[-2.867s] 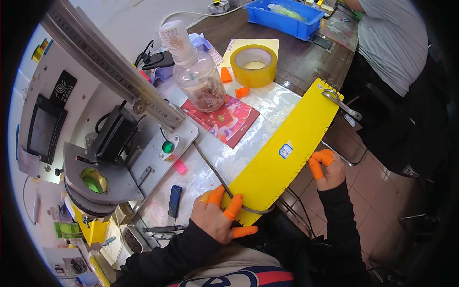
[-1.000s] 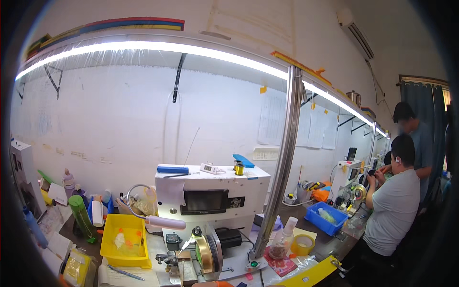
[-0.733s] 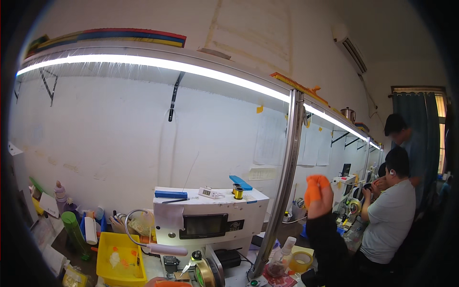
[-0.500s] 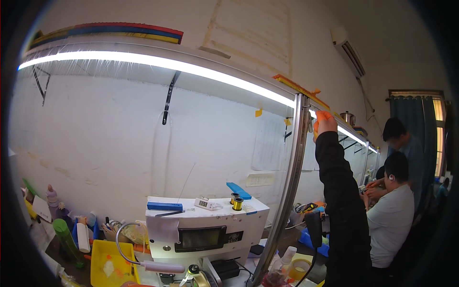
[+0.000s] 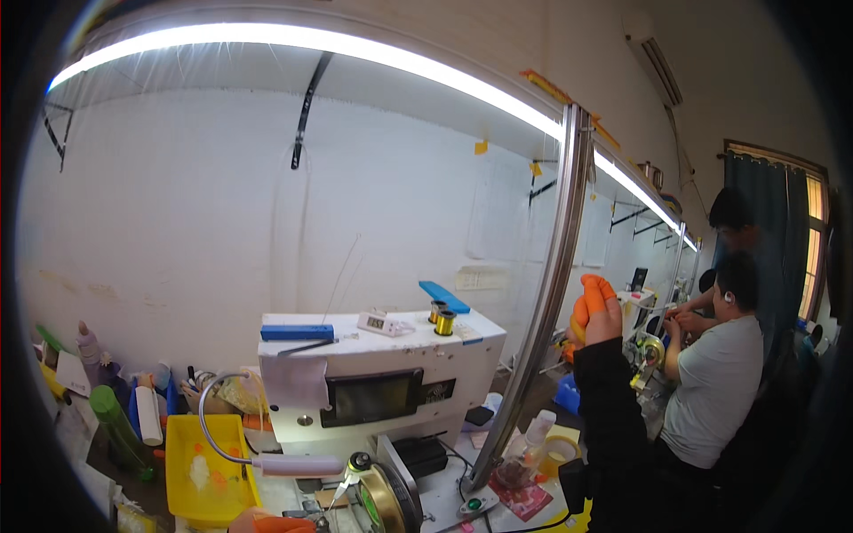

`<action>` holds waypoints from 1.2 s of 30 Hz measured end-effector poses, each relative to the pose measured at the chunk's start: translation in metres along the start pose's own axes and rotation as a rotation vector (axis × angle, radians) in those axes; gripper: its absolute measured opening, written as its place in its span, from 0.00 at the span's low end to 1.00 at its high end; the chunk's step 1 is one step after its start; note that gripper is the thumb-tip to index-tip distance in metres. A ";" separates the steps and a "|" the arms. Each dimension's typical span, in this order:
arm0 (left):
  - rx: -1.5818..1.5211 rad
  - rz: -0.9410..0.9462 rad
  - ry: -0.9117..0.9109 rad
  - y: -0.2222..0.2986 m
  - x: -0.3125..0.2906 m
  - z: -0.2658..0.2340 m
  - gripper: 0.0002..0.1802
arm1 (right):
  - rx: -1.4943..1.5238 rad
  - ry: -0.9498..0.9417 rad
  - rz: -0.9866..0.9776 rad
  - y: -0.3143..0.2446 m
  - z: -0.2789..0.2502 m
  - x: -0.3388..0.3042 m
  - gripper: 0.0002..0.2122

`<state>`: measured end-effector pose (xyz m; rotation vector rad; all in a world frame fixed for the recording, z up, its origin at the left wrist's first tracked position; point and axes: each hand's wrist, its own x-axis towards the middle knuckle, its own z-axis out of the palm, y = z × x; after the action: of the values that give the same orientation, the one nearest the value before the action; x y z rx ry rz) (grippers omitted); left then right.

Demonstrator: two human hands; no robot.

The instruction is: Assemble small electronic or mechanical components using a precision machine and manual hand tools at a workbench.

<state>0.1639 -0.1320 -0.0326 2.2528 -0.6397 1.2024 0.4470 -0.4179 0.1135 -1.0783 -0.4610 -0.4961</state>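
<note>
My right hand (image 5: 597,311), in a black sleeve with orange covers on its fingertips, is raised just right of the upright metal post (image 5: 555,258). Its fingers are curled and pressed together; what they hold, if anything, is too small to make out. At the bottom edge my left hand (image 5: 267,522) shows only in part, with orange-covered fingers drawn together beside small metal parts. What it pinches is hidden. Near it are a brass-coloured wheel (image 5: 380,499) and the white machine (image 5: 373,355) with a dark screen.
A yellow bin (image 5: 209,462) stands left of the machine under a bent-neck lamp (image 5: 298,465). Wire spools (image 5: 445,322) and a blue box (image 5: 297,332) lie on top of the machine. Clear bottles (image 5: 536,435) stand right of the post. Two people (image 5: 715,373) are at the right.
My right hand has come down from beside the light strip at the top of the post. The view has tilted lower, and more of my left hand and the brass-coloured wheel shows.
</note>
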 end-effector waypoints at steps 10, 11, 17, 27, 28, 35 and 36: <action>-0.157 -0.008 -0.201 -0.022 0.005 0.044 0.16 | -0.042 0.209 0.596 0.130 -0.117 -0.160 0.05; -0.149 -0.034 -0.222 -0.022 0.001 0.042 0.16 | -0.057 0.199 0.620 0.139 -0.112 -0.164 0.05; -0.068 -0.142 -0.255 -0.026 -0.018 0.042 0.17 | -0.145 0.107 0.570 0.167 -0.122 -0.172 0.06; -0.051 -0.219 -0.251 -0.036 -0.018 0.061 0.15 | -0.158 0.088 0.763 0.161 -0.116 -0.187 0.05; -0.065 -0.214 -0.256 -0.036 -0.017 0.064 0.15 | -0.157 0.089 0.764 0.161 -0.115 -0.190 0.05; -0.182 -0.188 -0.272 -0.035 -0.015 0.086 0.14 | -0.470 -0.115 0.430 0.141 -0.082 -0.216 0.07; -0.216 -0.288 -0.201 -0.031 -0.021 0.091 0.15 | -0.422 -0.136 0.413 0.136 -0.080 -0.219 0.08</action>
<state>0.2281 -0.1615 -0.1008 2.2047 -0.4715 0.7391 0.3605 -0.4045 -0.1422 -1.5774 -0.2426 -0.1528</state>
